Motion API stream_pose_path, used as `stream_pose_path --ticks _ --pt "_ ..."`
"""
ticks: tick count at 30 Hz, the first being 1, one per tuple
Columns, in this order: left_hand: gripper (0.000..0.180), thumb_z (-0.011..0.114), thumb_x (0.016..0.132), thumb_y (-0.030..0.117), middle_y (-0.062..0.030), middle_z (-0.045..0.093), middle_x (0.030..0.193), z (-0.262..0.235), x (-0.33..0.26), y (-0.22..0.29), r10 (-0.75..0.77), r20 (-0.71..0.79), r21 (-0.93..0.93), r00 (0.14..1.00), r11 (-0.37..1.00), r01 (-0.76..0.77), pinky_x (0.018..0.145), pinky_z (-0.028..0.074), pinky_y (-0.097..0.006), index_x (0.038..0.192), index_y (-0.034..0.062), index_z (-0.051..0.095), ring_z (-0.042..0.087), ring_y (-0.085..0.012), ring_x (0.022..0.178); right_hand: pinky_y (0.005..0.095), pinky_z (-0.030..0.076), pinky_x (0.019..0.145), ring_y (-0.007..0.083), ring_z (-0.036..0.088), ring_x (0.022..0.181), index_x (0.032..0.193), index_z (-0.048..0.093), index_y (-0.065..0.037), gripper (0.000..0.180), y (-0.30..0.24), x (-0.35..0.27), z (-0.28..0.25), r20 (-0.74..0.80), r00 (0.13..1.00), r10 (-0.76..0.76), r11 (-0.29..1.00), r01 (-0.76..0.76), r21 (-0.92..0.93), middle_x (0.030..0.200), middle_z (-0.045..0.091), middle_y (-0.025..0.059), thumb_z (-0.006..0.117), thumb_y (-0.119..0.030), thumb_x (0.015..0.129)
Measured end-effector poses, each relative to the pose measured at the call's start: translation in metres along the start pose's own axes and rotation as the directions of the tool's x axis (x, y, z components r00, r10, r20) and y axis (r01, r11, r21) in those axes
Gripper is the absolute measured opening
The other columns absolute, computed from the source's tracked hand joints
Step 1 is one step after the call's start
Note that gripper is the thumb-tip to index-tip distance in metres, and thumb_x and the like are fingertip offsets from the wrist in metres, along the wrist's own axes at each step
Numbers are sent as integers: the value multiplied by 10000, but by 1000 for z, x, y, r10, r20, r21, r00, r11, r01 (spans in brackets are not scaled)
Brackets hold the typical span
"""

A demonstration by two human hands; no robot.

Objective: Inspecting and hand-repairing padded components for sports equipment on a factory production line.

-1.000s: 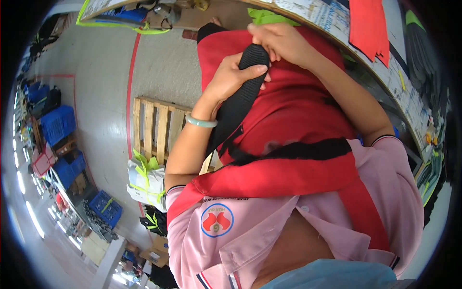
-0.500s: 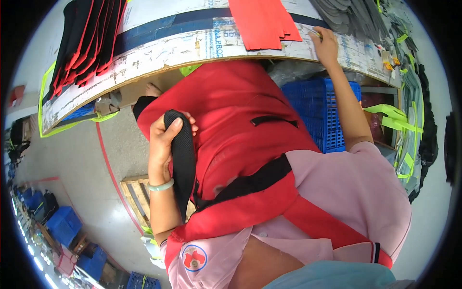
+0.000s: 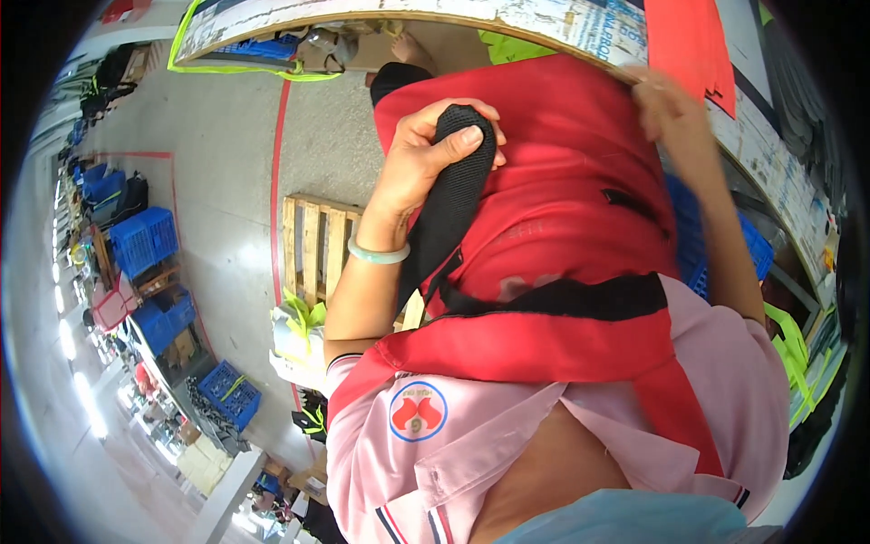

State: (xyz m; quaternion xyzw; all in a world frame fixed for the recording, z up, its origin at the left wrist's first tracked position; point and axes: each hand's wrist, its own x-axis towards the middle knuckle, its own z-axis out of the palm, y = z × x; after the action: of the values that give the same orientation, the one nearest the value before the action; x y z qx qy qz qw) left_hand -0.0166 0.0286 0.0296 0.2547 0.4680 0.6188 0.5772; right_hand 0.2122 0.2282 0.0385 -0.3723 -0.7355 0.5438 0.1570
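Note:
My left hand (image 3: 421, 159) is closed around a folded black ribbed fabric strip (image 3: 453, 181), with the thumb pressed on its upper end. The strip hangs down past my wrist, in front of the red apron (image 3: 562, 199) over my lap. At the table's edge, my right hand (image 3: 669, 113) is smeared by motion, so its fingers cannot be made out. Beside it lies a stack of red fabric pieces (image 3: 689, 45) on the worn white table (image 3: 544, 20).
A blue crate (image 3: 748, 249) stands under the table at right. To my left are a wooden pallet (image 3: 313, 245) on the floor and a white bundle with yellow-green strips (image 3: 299, 340). More blue crates (image 3: 143, 240) stand farther left. Grey pieces (image 3: 807, 63) lie on the table's far right.
The view has swung to the left, showing more floor. My right hand has left its spot on the table edge beyond the red pieces and come nearer my body. My left hand keeps the black strip.

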Motion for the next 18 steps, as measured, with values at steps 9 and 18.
stream_pose_path --ticks 9,18 --pt "161 662 856 65 -95 674 869 -17 -5 2 27 -16 10 1000 1000 -26 709 545 -282 992 -21 645 665 -176 767 259 438 654 140 534 681 944 589 29 149 -70 17 76 431 847 -310 950 296 101 767 599 82 505 -96 947" --pt "159 672 843 31 -71 682 839 -24 -4 -5 -29 -49 63 998 998 32 712 539 -267 993 -19 666 656 -146 761 300 436 655 192 547 685 913 571 26 158 -61 25 86 554 798 -236 965 260 36 732 564 114 520 -121 938"
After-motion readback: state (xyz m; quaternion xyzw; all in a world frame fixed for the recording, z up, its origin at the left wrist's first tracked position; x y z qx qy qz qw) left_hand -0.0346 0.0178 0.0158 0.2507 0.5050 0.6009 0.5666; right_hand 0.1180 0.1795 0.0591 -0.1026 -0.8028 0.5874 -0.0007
